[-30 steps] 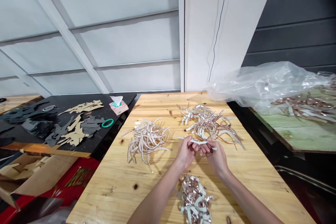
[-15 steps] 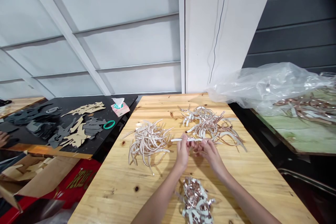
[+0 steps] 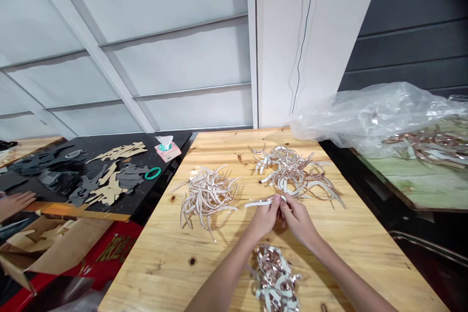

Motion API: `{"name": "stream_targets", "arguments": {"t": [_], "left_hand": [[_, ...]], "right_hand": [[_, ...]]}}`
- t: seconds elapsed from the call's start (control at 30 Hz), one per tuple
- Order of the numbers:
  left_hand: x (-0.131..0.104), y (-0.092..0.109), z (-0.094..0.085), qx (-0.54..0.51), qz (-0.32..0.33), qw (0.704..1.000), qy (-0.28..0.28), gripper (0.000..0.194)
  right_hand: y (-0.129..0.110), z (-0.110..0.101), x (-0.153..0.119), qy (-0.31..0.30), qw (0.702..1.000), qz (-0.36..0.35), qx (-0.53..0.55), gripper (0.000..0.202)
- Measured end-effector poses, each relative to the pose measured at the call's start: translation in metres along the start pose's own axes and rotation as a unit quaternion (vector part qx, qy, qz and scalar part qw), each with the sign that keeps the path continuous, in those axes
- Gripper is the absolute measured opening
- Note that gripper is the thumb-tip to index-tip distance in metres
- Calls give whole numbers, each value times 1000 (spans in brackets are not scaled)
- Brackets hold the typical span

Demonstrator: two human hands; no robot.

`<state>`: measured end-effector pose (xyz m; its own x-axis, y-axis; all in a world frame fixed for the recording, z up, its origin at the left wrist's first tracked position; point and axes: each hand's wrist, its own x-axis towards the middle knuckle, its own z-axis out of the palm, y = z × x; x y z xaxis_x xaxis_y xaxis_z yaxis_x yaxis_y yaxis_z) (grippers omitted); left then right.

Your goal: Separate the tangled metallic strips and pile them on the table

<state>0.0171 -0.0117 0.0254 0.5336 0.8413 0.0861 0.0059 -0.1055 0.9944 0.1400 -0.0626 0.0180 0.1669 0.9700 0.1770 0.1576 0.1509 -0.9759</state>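
My left hand (image 3: 266,215) and my right hand (image 3: 298,217) meet over the wooden table (image 3: 157,258), fingers pinched together on a thin, pale strip (image 3: 255,203). One end of the strip sticks out to the left; the rest is hidden by my fingers. Left of my hands lies a loose pile of curved, pinkish strips (image 3: 209,195). Beyond them spreads a tangled heap of shiny rose-gold and white strips (image 3: 292,173). Between my forearms, close to me, sits a pile of short, crinkled metallic and white pieces (image 3: 276,278).
A black table (image 3: 142,144) at the left holds grey and tan cut pieces, a green tape ring (image 3: 152,173) and a tissue box (image 3: 168,151). Another person's hand (image 3: 18,203) rests there. Clear plastic sheeting (image 3: 369,112) and more strips (image 3: 431,144) lie at the right.
My left hand has moved right and slightly nearer, up against my right hand, with the strip still held. At the far left, the other person's hand has come further into view.
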Motion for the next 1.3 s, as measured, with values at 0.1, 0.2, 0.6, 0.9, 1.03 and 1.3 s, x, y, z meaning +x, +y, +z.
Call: {"name": "stream_targets", "arguments": {"t": [0.1,0.2,0.6,0.9,1.03,1.3], "left_hand": [[-1,-5,2,-19,-11,1000,11,45],[0,-11,3,-76,-31,997,10,47],[11,-12,16,-327,-28,944,40,59],[6,-14,0,-143,16,984,103,50],[0,-12,1,-127,14,987,93,48],[-3,-6,3,-123,14,989,81,53]], "right_hand": [[-3,0,2,19,999,11,46,34],[-5,1,4,22,992,38,120,36],[-8,-6,15,106,905,133,390,31],[-8,13,9,64,952,101,281,35],[0,14,7,58,978,99,177,38],[8,9,2,43,995,30,88,38]]}}
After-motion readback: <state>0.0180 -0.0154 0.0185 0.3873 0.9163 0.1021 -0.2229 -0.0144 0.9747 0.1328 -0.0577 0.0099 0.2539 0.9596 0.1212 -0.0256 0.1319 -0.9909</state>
